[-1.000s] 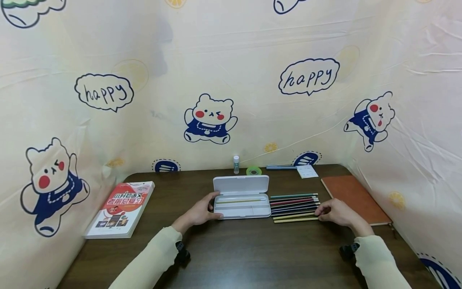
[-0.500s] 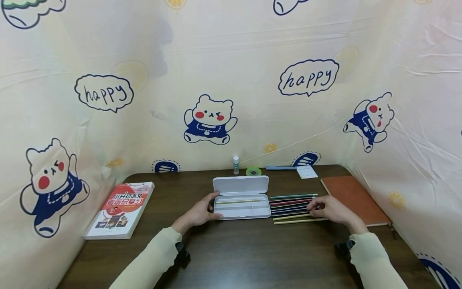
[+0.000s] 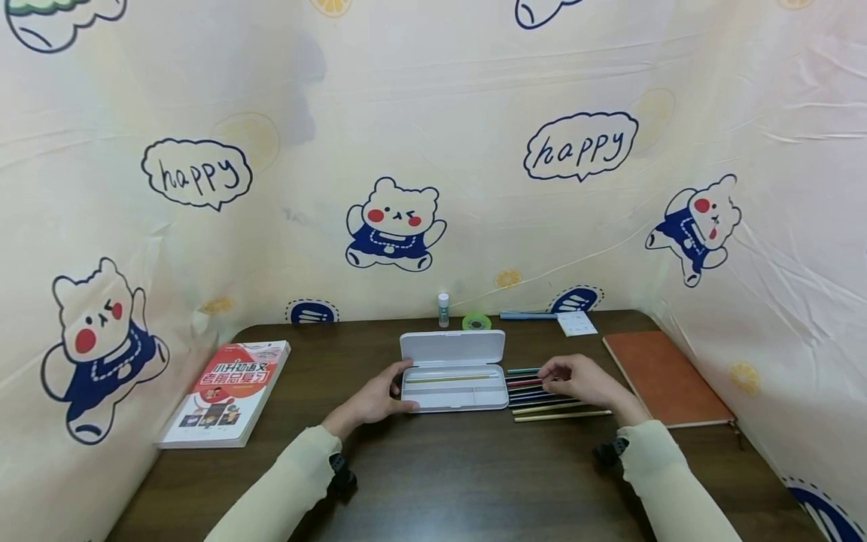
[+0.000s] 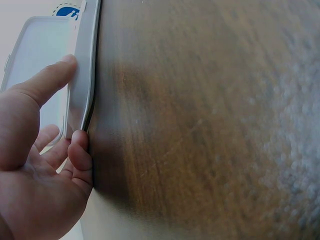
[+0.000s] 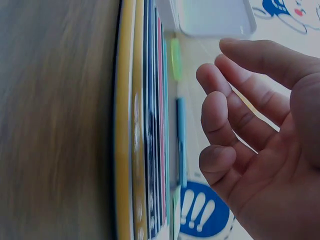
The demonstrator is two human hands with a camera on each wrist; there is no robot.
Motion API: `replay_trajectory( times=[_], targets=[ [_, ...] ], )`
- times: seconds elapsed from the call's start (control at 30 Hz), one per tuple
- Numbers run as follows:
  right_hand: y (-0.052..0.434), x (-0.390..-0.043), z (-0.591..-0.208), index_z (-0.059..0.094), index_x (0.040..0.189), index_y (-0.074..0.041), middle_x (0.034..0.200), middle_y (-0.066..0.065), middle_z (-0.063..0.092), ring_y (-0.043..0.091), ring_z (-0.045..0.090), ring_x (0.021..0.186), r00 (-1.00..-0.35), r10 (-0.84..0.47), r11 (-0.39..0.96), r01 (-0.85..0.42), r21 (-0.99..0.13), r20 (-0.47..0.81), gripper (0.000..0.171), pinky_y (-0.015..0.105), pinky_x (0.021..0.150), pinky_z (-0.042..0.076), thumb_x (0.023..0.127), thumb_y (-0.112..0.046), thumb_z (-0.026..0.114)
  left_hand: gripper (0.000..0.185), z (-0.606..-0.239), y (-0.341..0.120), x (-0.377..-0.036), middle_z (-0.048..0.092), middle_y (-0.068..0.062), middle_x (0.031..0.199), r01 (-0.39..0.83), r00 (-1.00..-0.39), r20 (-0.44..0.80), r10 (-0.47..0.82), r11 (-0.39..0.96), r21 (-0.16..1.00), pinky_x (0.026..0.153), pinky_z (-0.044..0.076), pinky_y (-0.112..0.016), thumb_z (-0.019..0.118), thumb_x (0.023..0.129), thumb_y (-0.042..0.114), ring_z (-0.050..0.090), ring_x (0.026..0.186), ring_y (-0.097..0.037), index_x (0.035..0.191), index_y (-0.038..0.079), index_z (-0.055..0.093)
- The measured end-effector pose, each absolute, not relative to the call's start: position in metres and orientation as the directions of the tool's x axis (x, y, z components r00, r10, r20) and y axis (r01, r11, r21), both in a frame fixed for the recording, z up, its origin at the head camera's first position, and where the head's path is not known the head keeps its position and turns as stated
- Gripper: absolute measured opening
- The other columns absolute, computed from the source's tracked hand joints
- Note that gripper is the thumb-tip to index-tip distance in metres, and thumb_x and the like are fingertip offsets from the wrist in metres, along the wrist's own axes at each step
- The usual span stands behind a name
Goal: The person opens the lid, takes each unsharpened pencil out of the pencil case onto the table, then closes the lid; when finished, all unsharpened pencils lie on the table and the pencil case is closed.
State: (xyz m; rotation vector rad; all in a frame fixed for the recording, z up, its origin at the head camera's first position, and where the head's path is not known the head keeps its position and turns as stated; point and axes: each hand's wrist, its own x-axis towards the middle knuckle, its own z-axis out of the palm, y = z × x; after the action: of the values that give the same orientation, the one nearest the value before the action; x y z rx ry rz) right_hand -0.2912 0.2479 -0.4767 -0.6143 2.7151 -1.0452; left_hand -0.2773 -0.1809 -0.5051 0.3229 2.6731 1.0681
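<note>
An open white pencil case [image 3: 452, 348] lies on the table with its lid tilted back. One yellowish pencil [image 3: 450, 379] is in its rear compartment. My left hand [image 3: 375, 394] holds the case by its left end; in the left wrist view the thumb presses the front wall and the other fingers are at the end. Right of the case lies a row of several pencils [image 3: 531, 399], dark, red, teal and yellow. Above them is my right hand [image 3: 584, 380], loosely curled. The right wrist view shows nothing between its thumb and fingers, apart from the pencils.
A book [image 3: 230, 391] lies at the left, a brown notebook [image 3: 667, 376] at the right. Along the back edge are a glue stick [image 3: 443, 310], a green tape roll [image 3: 477, 322], a blue pen-like stick [image 3: 527, 315] and a white paper slip [image 3: 577, 323]. A printed cloth surrounds the table.
My right hand has moved left over the pencils, from their right ends toward the middle, and slightly toward the back. My left hand and the case stay in place.
</note>
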Motion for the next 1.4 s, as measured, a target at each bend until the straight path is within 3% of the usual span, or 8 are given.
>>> replay_trajectory(
  times=[0.27, 0.73, 1.0, 1.13, 1.4],
  targets=[
    [0.21, -0.3, -0.47, 0.074, 0.105, -0.009, 0.092, -0.003, 0.071, 0.011, 0.058, 0.08, -0.873, -0.486, 0.658, -0.401, -0.638, 0.047, 0.02, 0.025, 0.071, 0.047, 0.089, -0.022, 0.075, 0.088, -0.505, -0.181, -0.278, 0.054, -0.008, 0.111, 0.118, -0.947, -0.134, 0.293, 0.703, 0.702, 0.075, 0.04, -0.032, 0.083, 0.081, 0.036, 0.049, 0.091, -0.018, 0.154, 0.02, 0.036],
    [0.163, -0.314, -0.48, 0.075, 0.11, -0.013, 0.1, 0.0, 0.073, 0.012, 0.051, 0.072, -0.841, -0.54, 0.683, -0.437, -0.585, -0.003, 0.022, 0.023, 0.063, 0.041, 0.09, -0.019, 0.073, 0.088, -0.506, -0.182, -0.28, 0.053, -0.008, 0.11, 0.12, -0.946, -0.131, 0.296, 0.697, 0.707, 0.075, 0.039, -0.032, 0.083, 0.082, 0.036, 0.049, 0.09, -0.018, 0.154, 0.02, 0.035],
    [0.154, -0.319, -0.486, 0.074, 0.114, -0.017, 0.111, 0.0, 0.072, 0.012, 0.056, 0.086, -0.853, -0.516, 0.718, -0.38, -0.582, -0.08, 0.024, 0.032, 0.078, 0.048, 0.091, -0.018, 0.072, 0.088, -0.505, -0.182, -0.278, 0.054, -0.008, 0.109, 0.127, -0.946, -0.125, 0.298, 0.699, 0.703, 0.074, 0.039, -0.032, 0.084, 0.081, 0.035, 0.049, 0.09, -0.019, 0.154, 0.019, 0.036],
    [0.152, -0.318, -0.487, 0.074, 0.111, -0.016, 0.102, -0.003, 0.072, 0.011, 0.059, 0.089, -0.835, -0.543, 0.717, -0.407, -0.566, -0.087, 0.019, 0.036, 0.084, 0.05, 0.092, -0.016, 0.071, 0.088, -0.506, -0.182, -0.278, 0.053, -0.007, 0.107, 0.13, -0.945, -0.128, 0.302, 0.703, 0.699, 0.074, 0.04, -0.032, 0.083, 0.081, 0.037, 0.049, 0.09, -0.019, 0.154, 0.019, 0.036],
    [0.147, -0.315, -0.484, 0.076, 0.102, -0.015, 0.09, -0.005, 0.069, 0.008, 0.056, 0.08, -0.791, -0.606, 0.701, -0.485, -0.523, -0.08, 0.012, 0.028, 0.075, 0.047, 0.092, -0.013, 0.07, 0.087, -0.507, -0.183, -0.279, 0.053, -0.008, 0.107, 0.135, -0.943, -0.126, 0.308, 0.7, 0.701, 0.074, 0.04, -0.032, 0.083, 0.081, 0.036, 0.049, 0.09, -0.019, 0.153, 0.019, 0.037]
  ],
)
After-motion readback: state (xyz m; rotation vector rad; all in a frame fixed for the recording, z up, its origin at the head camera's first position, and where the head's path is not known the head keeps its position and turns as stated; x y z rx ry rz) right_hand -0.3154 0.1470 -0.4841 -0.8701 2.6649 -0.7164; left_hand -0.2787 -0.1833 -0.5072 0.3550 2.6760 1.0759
